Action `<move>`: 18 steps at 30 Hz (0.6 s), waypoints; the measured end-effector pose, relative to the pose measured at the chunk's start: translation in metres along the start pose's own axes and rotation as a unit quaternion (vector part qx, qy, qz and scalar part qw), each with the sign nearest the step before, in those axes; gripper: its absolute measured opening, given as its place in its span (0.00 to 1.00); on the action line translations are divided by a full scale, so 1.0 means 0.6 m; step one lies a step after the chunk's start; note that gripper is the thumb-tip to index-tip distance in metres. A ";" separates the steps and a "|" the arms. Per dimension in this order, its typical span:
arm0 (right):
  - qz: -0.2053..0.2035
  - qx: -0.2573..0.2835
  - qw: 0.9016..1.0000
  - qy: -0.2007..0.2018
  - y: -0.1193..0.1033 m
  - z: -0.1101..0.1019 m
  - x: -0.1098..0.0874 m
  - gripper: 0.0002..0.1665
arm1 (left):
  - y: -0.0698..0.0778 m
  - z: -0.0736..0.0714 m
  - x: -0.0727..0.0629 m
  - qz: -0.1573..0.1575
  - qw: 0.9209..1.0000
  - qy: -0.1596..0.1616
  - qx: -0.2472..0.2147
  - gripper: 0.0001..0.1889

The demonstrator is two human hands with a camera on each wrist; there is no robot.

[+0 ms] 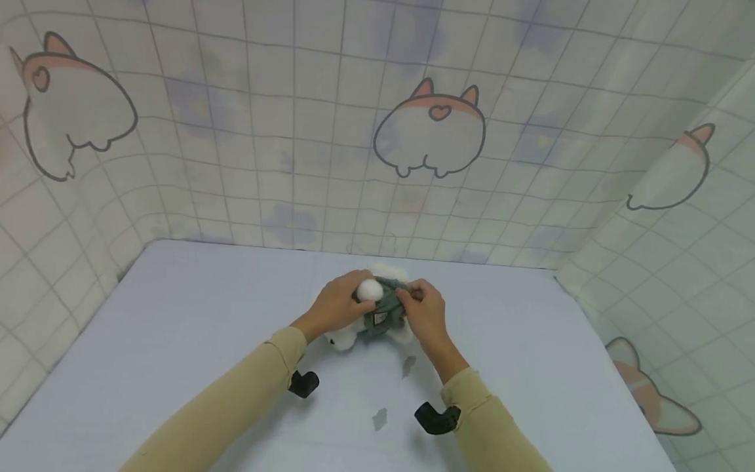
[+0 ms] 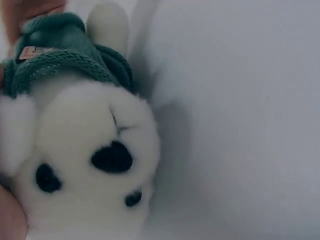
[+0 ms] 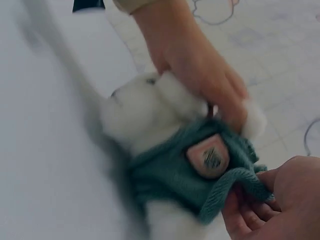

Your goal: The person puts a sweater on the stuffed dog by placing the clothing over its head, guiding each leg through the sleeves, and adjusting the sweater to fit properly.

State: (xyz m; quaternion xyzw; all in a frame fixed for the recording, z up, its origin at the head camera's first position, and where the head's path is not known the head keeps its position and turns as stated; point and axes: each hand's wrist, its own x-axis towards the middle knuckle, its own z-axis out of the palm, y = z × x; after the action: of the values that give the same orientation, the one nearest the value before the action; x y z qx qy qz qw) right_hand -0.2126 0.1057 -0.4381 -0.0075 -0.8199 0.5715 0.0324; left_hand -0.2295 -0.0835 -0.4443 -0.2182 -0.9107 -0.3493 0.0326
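A white plush toy (image 1: pixel 342 337) with black eyes and nose lies on the table, its head to the left. It wears a green knitted sweater (image 3: pixel 170 165) with a pale patch (image 3: pixel 212 157). My left hand (image 1: pixel 339 303) holds the toy at its upper body, thumb and fingers around a round white arm (image 1: pixel 370 290). My right hand (image 1: pixel 426 313) pinches the sweater's hem near the toy's lower end, and the right wrist view shows that edge lifted. The toy's face (image 2: pixel 90 135) fills much of the left wrist view.
The white table (image 1: pixel 206 314) meets a grid-patterned cloth wall (image 1: pixel 295 151) at the back, with more such cloth at both sides. Two grey patches (image 1: pixel 380 418) mark the tabletop. A black curved piece (image 1: pixel 436 418) juts from each wrist.
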 end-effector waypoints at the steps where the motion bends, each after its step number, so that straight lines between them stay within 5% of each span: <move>1: 0.006 -0.011 1.000 0.004 0.006 0.000 0.001 0.09 | -0.002 -0.002 -0.001 -0.007 1.000 0.006 -0.006 0.19; 11: 0.028 -0.050 0.998 -0.033 0.028 -0.005 0.014 0.19 | -0.014 -0.011 -0.004 0.006 0.998 0.036 -0.048 0.11; 18: 0.014 -0.028 0.998 -0.061 0.026 -0.008 0.012 0.17 | -0.010 -0.016 -0.004 0.036 0.999 0.020 -0.026 0.21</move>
State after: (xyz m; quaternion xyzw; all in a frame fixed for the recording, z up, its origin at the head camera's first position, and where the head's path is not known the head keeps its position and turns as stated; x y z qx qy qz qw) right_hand -0.2198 0.1161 -0.4510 0.0146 -0.8359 0.5480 -0.0256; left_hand -0.2308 -0.0946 -0.4416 -0.2446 -0.8921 -0.3755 0.0582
